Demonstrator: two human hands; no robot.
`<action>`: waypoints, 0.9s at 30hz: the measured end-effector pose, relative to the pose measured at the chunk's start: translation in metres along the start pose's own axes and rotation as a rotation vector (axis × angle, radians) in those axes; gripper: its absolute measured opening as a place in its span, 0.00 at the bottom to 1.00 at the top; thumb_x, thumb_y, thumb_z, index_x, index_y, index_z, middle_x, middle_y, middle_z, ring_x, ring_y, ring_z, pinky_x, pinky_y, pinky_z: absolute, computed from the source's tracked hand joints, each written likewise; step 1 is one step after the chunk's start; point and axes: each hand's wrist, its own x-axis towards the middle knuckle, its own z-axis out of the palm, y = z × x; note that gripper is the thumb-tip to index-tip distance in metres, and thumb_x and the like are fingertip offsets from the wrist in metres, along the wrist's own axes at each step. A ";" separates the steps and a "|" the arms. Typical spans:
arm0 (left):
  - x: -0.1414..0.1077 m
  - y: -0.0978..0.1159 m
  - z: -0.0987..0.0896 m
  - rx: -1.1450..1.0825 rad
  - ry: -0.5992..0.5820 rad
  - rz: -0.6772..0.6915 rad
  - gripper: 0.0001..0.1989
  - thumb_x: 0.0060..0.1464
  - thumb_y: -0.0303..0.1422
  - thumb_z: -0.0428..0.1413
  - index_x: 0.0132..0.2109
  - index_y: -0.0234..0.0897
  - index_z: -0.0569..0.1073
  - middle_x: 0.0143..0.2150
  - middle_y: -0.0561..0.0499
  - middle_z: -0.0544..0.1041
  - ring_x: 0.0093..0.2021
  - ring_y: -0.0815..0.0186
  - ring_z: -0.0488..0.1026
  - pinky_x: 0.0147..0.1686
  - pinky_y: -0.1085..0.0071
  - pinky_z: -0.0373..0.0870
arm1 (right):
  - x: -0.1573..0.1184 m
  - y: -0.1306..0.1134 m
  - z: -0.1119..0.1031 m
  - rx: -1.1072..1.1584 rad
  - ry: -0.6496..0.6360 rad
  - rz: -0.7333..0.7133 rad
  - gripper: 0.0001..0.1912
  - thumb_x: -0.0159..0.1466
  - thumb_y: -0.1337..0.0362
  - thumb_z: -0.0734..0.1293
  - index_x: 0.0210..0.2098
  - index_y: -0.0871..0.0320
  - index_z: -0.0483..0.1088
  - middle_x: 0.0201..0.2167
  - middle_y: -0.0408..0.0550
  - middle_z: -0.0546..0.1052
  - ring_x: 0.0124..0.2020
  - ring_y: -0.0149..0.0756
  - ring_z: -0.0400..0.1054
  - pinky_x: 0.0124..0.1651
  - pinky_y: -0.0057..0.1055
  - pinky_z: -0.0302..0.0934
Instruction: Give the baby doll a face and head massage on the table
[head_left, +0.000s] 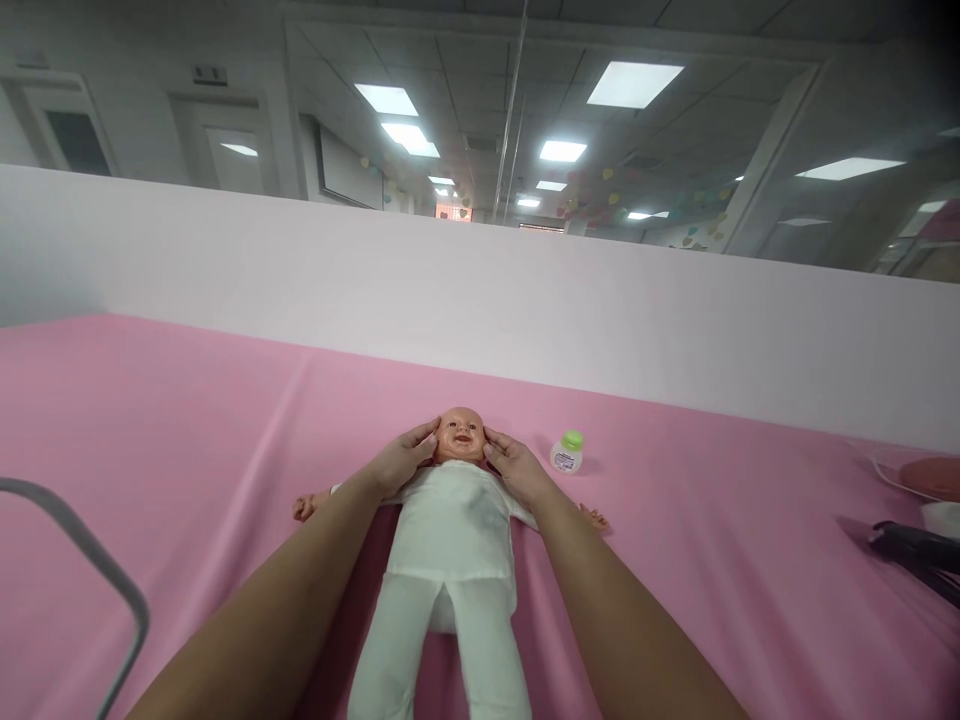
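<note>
Two forearms (277, 600) extend alongside a doll (456, 520) lying face-up on pink cloth (712, 520), left of a green-capped bottle (567, 455). Its long axis runs near to far, head farthest. Left grip (403, 462) and right grip (520, 470) are unclenched, laid against either side of its head.

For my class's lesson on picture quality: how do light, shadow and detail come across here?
Head view: the ceiling panels glare white; head view: the bottle casts a soft shadow rightward on the pink sheet; head view: the doll looks fairly clear, but the bottle's label is unreadable.
</note>
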 end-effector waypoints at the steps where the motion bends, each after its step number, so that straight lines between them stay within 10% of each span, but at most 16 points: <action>1: 0.000 -0.001 0.000 0.030 0.005 0.008 0.41 0.54 0.56 0.65 0.68 0.41 0.69 0.68 0.39 0.72 0.66 0.50 0.70 0.65 0.53 0.65 | 0.000 -0.001 0.001 -0.011 -0.001 -0.011 0.32 0.63 0.46 0.73 0.63 0.48 0.71 0.66 0.47 0.72 0.67 0.48 0.65 0.71 0.52 0.55; 8: 0.000 -0.011 0.009 0.345 0.169 0.097 0.50 0.47 0.50 0.71 0.71 0.38 0.60 0.65 0.37 0.73 0.61 0.47 0.74 0.58 0.54 0.73 | 0.001 0.004 0.019 -0.189 0.157 -0.003 0.48 0.50 0.53 0.82 0.66 0.50 0.66 0.62 0.52 0.75 0.60 0.51 0.72 0.64 0.50 0.65; 15: 0.001 -0.014 0.010 0.447 0.168 0.124 0.47 0.50 0.48 0.70 0.71 0.39 0.60 0.64 0.39 0.74 0.61 0.49 0.74 0.58 0.56 0.73 | 0.003 0.010 0.019 -0.365 0.258 -0.033 0.43 0.47 0.49 0.83 0.60 0.49 0.73 0.56 0.51 0.80 0.54 0.52 0.76 0.60 0.49 0.69; 27: 0.007 -0.020 -0.004 0.244 0.123 0.088 0.47 0.55 0.53 0.65 0.73 0.38 0.59 0.71 0.38 0.67 0.68 0.47 0.66 0.66 0.53 0.65 | 0.009 0.010 0.008 -0.101 0.086 -0.072 0.35 0.58 0.52 0.77 0.63 0.50 0.71 0.63 0.48 0.75 0.65 0.49 0.69 0.69 0.50 0.59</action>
